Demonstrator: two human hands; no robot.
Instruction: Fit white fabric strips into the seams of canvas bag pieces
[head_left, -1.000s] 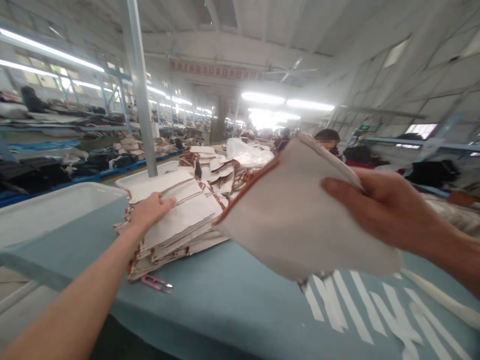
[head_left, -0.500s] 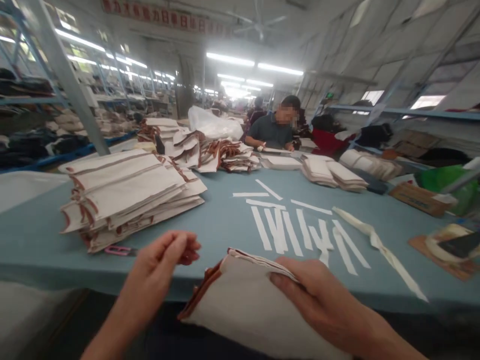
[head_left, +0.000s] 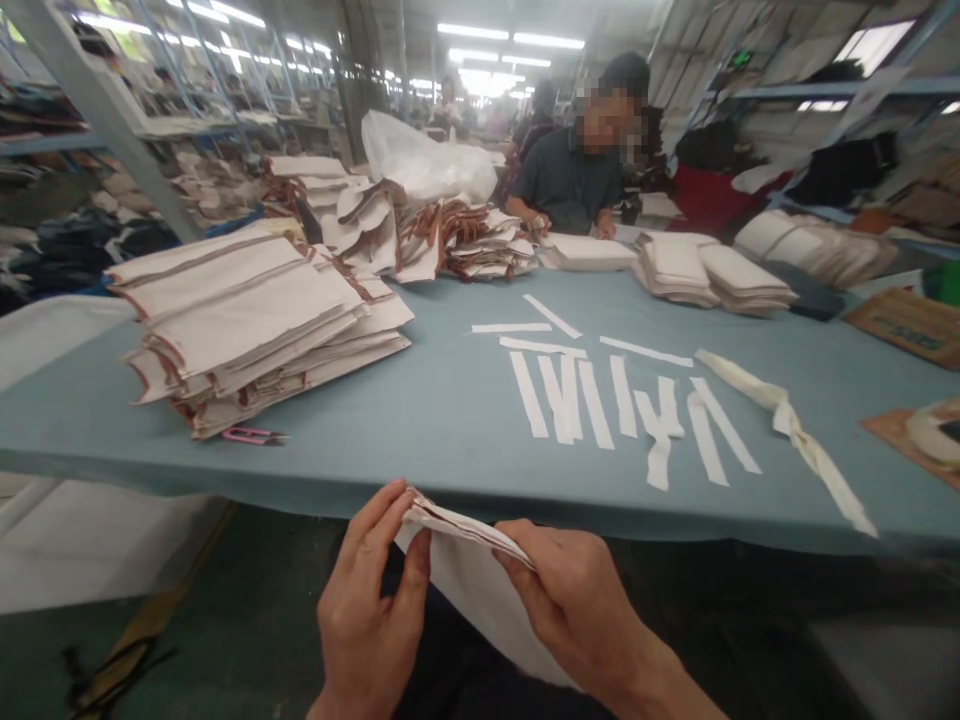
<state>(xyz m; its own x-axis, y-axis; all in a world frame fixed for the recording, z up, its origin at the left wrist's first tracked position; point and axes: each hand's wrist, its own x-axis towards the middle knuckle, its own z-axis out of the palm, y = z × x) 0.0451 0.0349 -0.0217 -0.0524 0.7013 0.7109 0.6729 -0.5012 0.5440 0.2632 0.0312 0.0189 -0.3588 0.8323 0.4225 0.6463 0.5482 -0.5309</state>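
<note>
Between my hands is a stack of off-white fabric pieces (head_left: 480, 590) with reddish-brown edges, held in front of the table's near edge. My left hand (head_left: 375, 600) pinches its upper left corner, fingers behind and thumb in front. On the upper right edge, my right hand (head_left: 577, 590) is closed with the thumb on the near face. The lower part of the stack hangs down over my lap. Pink-handled thread snips (head_left: 255, 436) lie on the table beyond my left hand, beside a large pile of similar fabric pieces (head_left: 255, 320).
Several white strips (head_left: 596, 400) and a long cream strip (head_left: 787, 430) lie on the blue-green table (head_left: 450, 400). More fabric bundles (head_left: 487, 240) and a plastic bag (head_left: 427, 165) stand at the back. A co-worker (head_left: 570, 170) handles a pale stack (head_left: 589, 252) across the table.
My left hand has come right and taken hold of the stack's corner, which it was apart from before. The stack is now tilted more upright. My view has dipped downward.
</note>
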